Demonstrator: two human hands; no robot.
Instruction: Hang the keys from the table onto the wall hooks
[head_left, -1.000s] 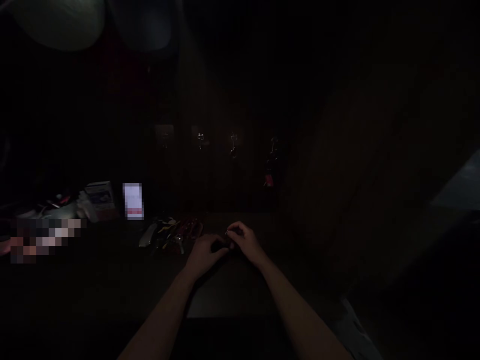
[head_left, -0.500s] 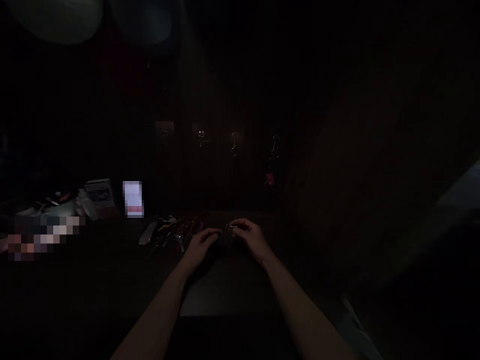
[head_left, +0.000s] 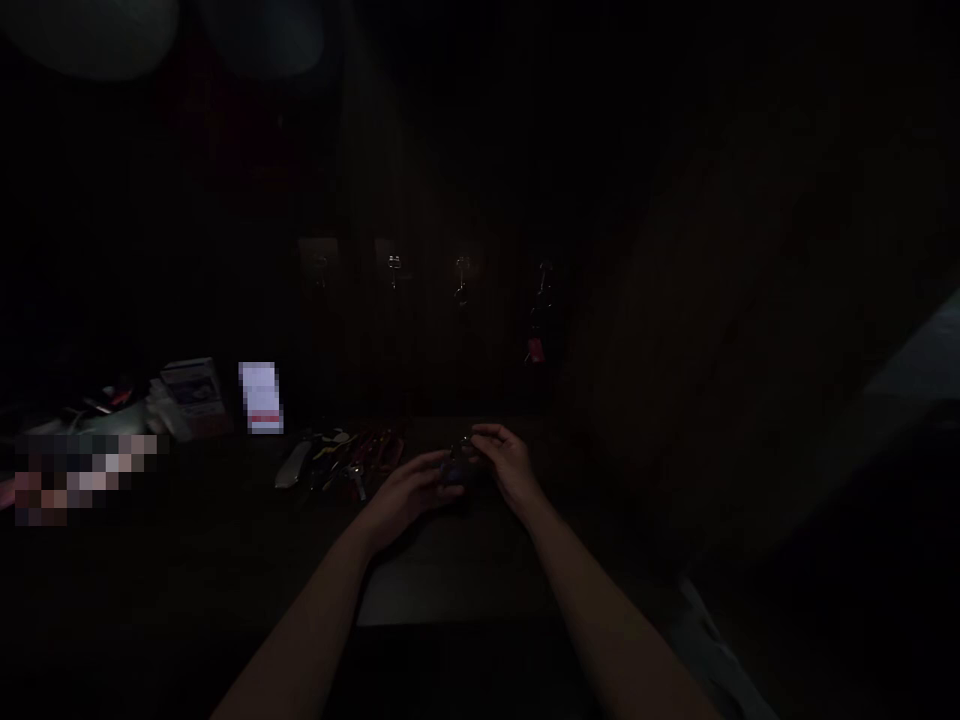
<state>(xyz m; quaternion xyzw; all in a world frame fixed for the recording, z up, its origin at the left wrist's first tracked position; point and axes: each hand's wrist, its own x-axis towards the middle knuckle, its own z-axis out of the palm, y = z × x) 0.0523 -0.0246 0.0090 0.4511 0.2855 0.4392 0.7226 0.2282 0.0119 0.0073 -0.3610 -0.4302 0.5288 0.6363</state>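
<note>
- Darkness covers most of the room, and only parts of the table point(head_left: 442, 595) catch a little light, the clearest being a grey patch near its front edge, between the forearms.
- Just above the table, near its back edge, a small dark object point(head_left: 454, 470) sits between the two hands; a thin shiny bit shows at its top, but the gloom hides what it is.
- Right hand point(head_left: 510, 465): thumb and forefinger nearly together, pinching the object at its shiny top end, with the other fingers loosely bent.
- Left hand point(head_left: 411, 490): partly open, fingers stretched toward the object and thumb apart below them; whether it grips the object or only steadies it, I cannot tell.
- Just beyond the left hand lies a jumbled pile of small tools point(head_left: 346, 462), with red and yellow bits among them and a pale grey handle point(head_left: 292, 466) at its left end.
- Farther left stand a bright panel point(head_left: 260, 395), blurred into blocks, and a printed box point(head_left: 193, 398); more clutter at the far left is blurred too.
- On the wall behind, four metal clips point(head_left: 394, 265) form a row, and a red tag point(head_left: 535, 350) hangs below the rightmost.
- Two pale rounded shapes point(head_left: 97, 35) show at the upper left.
</note>
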